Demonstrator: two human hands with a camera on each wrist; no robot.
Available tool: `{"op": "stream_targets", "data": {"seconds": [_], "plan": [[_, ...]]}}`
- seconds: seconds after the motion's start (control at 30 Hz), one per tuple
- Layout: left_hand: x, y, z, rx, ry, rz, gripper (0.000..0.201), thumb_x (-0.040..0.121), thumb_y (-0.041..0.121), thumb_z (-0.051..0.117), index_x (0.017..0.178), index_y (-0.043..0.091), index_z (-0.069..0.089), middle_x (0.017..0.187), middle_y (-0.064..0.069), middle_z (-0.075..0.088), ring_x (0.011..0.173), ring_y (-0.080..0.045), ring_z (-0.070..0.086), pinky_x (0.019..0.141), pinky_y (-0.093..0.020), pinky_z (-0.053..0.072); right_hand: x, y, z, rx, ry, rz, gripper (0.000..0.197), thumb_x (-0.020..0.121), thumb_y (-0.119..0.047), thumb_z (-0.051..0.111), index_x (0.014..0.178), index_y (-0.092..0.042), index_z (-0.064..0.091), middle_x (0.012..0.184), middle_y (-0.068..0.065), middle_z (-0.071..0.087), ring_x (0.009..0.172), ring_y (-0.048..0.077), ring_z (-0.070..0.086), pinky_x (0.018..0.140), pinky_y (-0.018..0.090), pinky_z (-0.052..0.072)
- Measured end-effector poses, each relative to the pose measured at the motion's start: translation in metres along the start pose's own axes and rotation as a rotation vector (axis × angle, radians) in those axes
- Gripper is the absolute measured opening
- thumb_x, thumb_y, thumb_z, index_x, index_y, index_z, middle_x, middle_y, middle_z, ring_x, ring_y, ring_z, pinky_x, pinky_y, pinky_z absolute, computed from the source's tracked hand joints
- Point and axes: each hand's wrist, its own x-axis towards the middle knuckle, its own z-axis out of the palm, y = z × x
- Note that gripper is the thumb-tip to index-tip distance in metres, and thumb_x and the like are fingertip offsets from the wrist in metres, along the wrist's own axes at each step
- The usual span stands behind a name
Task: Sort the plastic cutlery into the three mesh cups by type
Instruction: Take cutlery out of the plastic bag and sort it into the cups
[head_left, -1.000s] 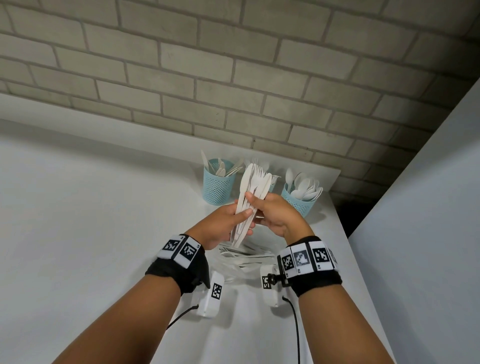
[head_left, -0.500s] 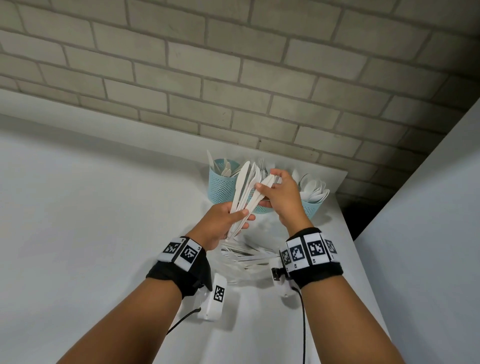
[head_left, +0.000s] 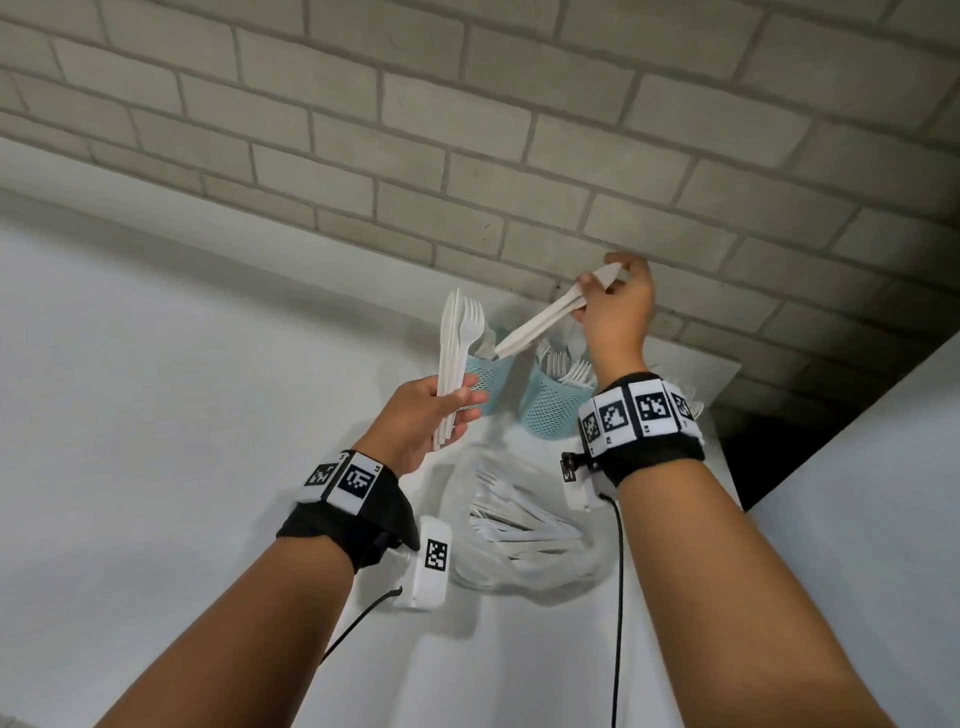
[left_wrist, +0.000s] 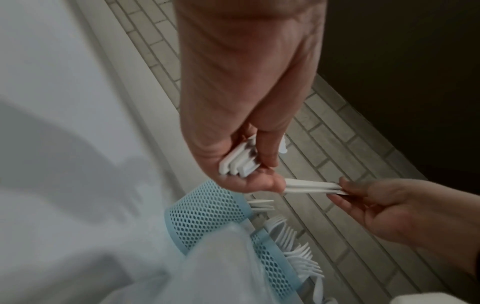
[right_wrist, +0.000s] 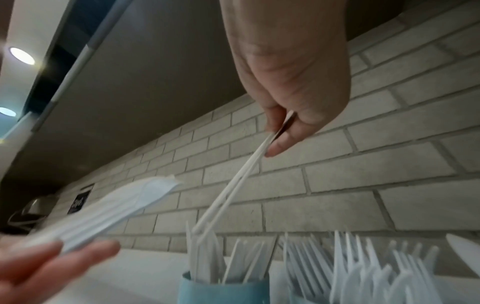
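Note:
My right hand (head_left: 592, 291) pinches a small stack of white plastic knives (head_left: 540, 325) by the upper end. They slant down to the left, and their lower ends dip into the left blue mesh cup (head_left: 485, 376), which holds other knives (right_wrist: 207, 259). My left hand (head_left: 457, 410) grips an upright bundle of mixed forks and knives (head_left: 457, 338) just left of that cup. The middle mesh cup (head_left: 553, 410) is full of forks (right_wrist: 376, 273). My right wrist hides most of the third cup.
A clear plastic bag (head_left: 519, 525) with more white cutlery lies on the white counter (head_left: 156, 415) between my forearms. A brick wall (head_left: 467, 156) rises right behind the cups. A white panel (head_left: 857, 519) borders the counter on the right.
My right hand drew the knives out of the left hand's bundle, lifted them up and right, and tipped their ends into the left cup. The left hand kept its bundle.

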Motion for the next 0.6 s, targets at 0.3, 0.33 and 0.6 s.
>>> {"op": "stream_targets", "data": {"seconds": [0.3,0.33,0.6], "plan": [[0.006,-0.003,-0.004,0.002,-0.043,0.018,0.023,0.100,0.012,0.041,0.117,0.023,0.050,0.084,-0.002,0.058,0.061,-0.009,0.040,0.052,-0.017,0.036,-0.009,0.036,0.041,-0.283,-0.084,-0.208,0.016,0.095,-0.008,0.048,0.106,-0.007,0.059,0.082,0.001,0.060,0.072,0.018,0.053,0.063,0.024,0.039],[0.006,-0.004,-0.004,0.004,-0.038,0.013,0.023,0.100,0.014,0.040,0.119,0.023,0.050,0.083,-0.002,0.057,0.061,-0.009,0.039,0.052,-0.018,0.034,-0.011,0.040,0.043,-0.329,-0.120,-0.204,0.016,0.096,-0.009,0.047,0.105,-0.007,0.060,0.083,0.002,0.060,0.073,0.019,0.053,0.064,0.023,0.037],[0.005,-0.006,-0.009,-0.004,-0.028,-0.005,0.031,0.101,0.033,0.033,0.123,0.021,0.052,0.078,0.001,0.054,0.059,-0.009,0.037,0.050,-0.018,0.031,-0.022,0.053,0.044,-0.831,-0.411,-0.285,0.029,0.099,-0.021,0.040,0.113,-0.018,0.065,0.102,0.022,0.057,0.091,0.039,0.055,0.081,0.036,0.043]]}}
